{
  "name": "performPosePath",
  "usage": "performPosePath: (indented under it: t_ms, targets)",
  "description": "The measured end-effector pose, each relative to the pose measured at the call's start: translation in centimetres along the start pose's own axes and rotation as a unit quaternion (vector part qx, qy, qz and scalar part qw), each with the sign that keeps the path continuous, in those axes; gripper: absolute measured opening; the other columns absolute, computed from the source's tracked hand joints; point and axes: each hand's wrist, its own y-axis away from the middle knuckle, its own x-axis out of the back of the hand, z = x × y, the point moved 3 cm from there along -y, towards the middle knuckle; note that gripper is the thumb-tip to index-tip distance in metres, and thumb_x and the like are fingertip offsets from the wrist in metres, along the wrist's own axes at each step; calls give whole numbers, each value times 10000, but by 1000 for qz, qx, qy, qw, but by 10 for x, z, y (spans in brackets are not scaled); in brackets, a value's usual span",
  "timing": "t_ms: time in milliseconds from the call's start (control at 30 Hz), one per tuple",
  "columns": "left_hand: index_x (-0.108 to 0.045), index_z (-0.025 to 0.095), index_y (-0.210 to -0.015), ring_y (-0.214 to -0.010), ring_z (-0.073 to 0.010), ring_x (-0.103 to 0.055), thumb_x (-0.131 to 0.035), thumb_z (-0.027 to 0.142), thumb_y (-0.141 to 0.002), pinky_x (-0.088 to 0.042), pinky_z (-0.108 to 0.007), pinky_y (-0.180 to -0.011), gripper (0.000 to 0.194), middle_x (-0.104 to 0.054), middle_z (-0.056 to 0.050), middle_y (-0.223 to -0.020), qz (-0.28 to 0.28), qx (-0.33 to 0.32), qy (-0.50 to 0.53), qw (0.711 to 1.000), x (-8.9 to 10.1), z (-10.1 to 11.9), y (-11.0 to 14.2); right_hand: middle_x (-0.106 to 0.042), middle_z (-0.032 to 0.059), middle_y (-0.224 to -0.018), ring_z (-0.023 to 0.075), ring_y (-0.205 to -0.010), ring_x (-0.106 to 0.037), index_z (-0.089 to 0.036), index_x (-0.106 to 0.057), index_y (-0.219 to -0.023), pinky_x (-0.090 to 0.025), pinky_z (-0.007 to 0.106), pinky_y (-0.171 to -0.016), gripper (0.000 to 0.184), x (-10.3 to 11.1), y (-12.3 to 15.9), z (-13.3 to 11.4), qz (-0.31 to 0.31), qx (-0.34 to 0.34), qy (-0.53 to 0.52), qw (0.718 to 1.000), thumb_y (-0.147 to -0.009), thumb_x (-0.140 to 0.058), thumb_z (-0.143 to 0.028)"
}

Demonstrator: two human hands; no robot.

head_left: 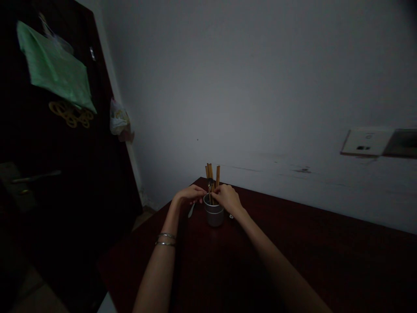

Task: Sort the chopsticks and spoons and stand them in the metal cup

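Both hands meet at a cup (214,218) standing on the table (280,230) near its far corner. The right hand (227,197) arches over the cup's right side, thumb and fingers drawn close together at its mouth, right by the upright sticks; I can't tell whether they pinch one. The left hand (192,193) bends in at the cup's left rim, fingers loosely curled, tips at or just beside the edge; whether they press on anything, I can't make out. The cup is round, grey and metallic-looking, with a ridge running around it below the lip. Slim, straight chopsticks (218,174), yellow-brown like wood, rise from it, and among them shows a dark, shiny utensil (210,182). A pale, slender handle (191,211) lies left of the cup, its far end lost by the left hand. Right of the cup, a small white piece (231,216) peeps from under the right wrist, too covered to name. The dimness swallows the cup's inside and the table's dark red grain.
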Motion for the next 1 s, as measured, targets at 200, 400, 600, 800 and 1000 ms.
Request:
performPosePath:
  t_ms: [200, 400, 600, 800, 1000]
  targets:
    - [-617, 113, -1038, -344, -40, -352, -569, 314, -728, -266, -186, -374, 373, -539, 37, -501, -8, -22, 5, 1000, -1, 1, -5, -662, 99, -893, 230, -844, -618, -207, -672, -849, -447, 288, -665, 269, -1, -9, -11, -8, 6, 36, 999, -749, -543, -422]
    - [-631, 96, -1005, -346, -39, -360, -540, 233, -730, -270, -182, -381, 321, -525, 39, -474, -6, -27, 12, 1000, -2, 2, -7, -648, 123, -942, 236, -868, -614, -176, -638, -882, -452, 297, -675, 267, -3, -13, -13, -15, -29, 54, 998, -739, -564, -389]
    - [-639, 92, -959, -345, -42, -363, -552, 248, -719, -263, -190, -385, 300, -530, 35, -474, -10, -20, 7, 1000, -4, 8, -2, -663, 111, -890, 234, -831, -625, -184, -653, -846, -450, 293, -648, 220, -1, -12, -12, -19, -32, 32, 999, -735, -553, -345]
    - [-631, 97, -946, -354, -47, -380, -563, 252, -712, -256, -189, -381, 289, -522, 36, -486, 0, -14, 13, 1000, -5, 8, -1, -677, 95, -788, 202, -753, -627, -190, -683, -768, -432, 262, -617, 211, 17, -17, -11, 19, -21, -27, 999, -722, -550, -348]
    - [-626, 96, -964, -351, -45, -378, -561, 269, -721, -238, -180, -367, 305, -517, 39, -480, -6, -11, 5, 1000, -5, 8, -2, -661, 70, -624, 163, -592, -611, -156, -679, -698, -420, 233, -520, 262, 71, -22, -10, 139, 16, -165, 976, -727, -525, -366]
